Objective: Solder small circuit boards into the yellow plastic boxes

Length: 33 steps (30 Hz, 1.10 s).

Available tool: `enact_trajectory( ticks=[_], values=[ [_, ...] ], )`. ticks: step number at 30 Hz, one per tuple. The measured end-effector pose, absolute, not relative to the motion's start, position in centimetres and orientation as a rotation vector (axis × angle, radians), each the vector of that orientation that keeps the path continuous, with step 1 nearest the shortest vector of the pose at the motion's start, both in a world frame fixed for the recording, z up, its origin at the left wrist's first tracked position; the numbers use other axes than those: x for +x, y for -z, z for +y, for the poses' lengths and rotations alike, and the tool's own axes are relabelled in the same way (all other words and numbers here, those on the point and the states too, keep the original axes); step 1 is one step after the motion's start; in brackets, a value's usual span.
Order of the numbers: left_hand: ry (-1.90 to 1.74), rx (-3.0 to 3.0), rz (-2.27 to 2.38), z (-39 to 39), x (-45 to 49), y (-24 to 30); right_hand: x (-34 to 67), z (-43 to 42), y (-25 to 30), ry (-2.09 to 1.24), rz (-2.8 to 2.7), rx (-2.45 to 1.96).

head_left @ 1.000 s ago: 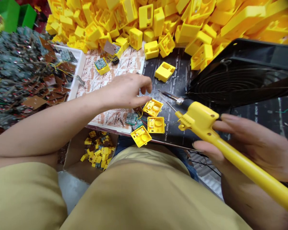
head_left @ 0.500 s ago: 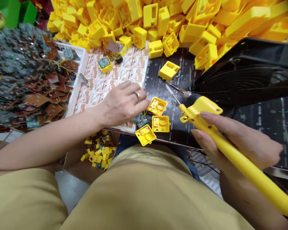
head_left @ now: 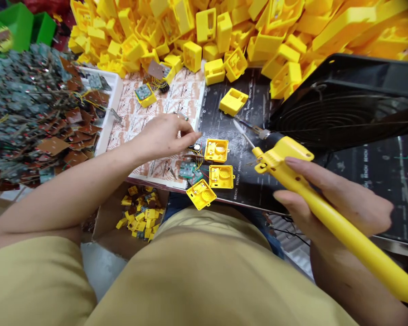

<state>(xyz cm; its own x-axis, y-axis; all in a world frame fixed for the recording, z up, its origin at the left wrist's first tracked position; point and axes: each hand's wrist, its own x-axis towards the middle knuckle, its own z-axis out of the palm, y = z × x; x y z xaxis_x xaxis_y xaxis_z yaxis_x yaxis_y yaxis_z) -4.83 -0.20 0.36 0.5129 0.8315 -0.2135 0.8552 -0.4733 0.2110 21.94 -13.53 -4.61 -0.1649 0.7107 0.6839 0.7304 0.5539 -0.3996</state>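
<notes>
- My right hand grips the yellow soldering iron, tip raised over the table.
- My left hand pinches a small wired part just left of the open yellow case.
- Step, I judge: seating the part; next needs a steady tip on its wires.

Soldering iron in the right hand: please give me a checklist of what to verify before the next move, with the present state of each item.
1. Right hand grips the soldering iron: ok.
2. Iron tip clear of the left hand: ok, apart.
3. Left hand fingertips at the small black part beside the open shell: ok.
4. Wires join board to the part: cannot tell.
5. Tip hot: cannot tell.
6. Fan clear of the tip: ok.
</notes>
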Motion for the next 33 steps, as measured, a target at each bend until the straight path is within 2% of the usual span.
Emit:
enact_trajectory(
  ticks=[4, 8, 15, 19, 23, 27, 33],
  values=[
    [0.366, 2.483, 1.382, -0.2, -2.7, -0.4, 21.5, -13.0, 4.3, -0.136, -1.936, -1.119],
    [0.468, 2.571, 1.264, -0.9, -2.3, -0.4, 20.5, -11.7, 3.9, -0.197, -2.056, -1.137],
    [0.333, 2.478, 1.276, -1.0, -3.7, -1.1, 18.2, -7.2, 4.8, -0.294, -2.223, -1.109],
    [0.133, 2.459, 1.265, -0.9, -4.3, -0.7, 16.9, -5.4, 5.4, -0.401, -2.324, -1.064],
    [0.001, 2.435, 1.199, -1.0, -4.5, 0.3, 16.7, -6.0, 5.2, -0.260, -2.349, -1.218],
    [0.027, 2.693, 1.172, -1.1, -4.2, 1.1, 17.0, -7.0, 4.6, -0.110, -2.391, -1.274],
    [0.130, 2.997, 0.987, -0.8, -3.8, 0.7, 17.8, -7.1, 3.6, -0.200, -2.411, -1.247]
  ],
)
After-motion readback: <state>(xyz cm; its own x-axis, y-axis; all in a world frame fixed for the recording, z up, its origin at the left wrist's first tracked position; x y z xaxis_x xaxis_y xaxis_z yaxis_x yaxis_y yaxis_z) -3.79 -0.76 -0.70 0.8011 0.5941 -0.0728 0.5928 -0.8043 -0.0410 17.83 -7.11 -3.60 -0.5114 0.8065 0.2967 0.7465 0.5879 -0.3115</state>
